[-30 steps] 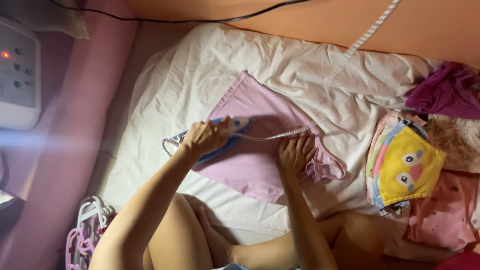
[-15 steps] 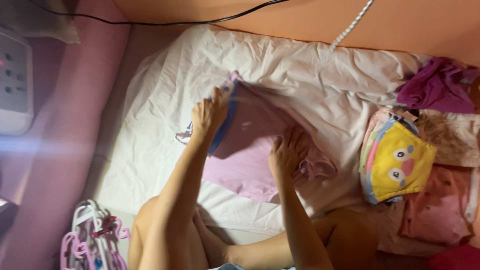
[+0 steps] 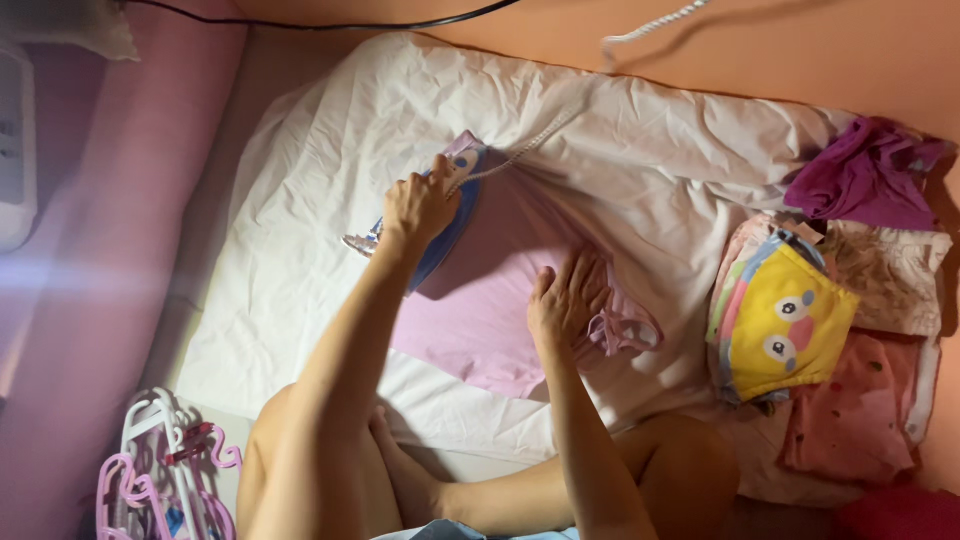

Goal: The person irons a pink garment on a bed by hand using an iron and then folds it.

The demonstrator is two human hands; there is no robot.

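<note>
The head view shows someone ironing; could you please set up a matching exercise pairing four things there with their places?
Things:
1. iron
2. right hand
3. yellow face-print cloth
4. pink hangers

Places:
A. on the clothes pile at right
B. bottom left corner, beside the white sheet
C. in the grip of the left hand
D. pressed flat on the pink garment

Pairs: 1-C, 2-D, 3-A, 4-B
</note>
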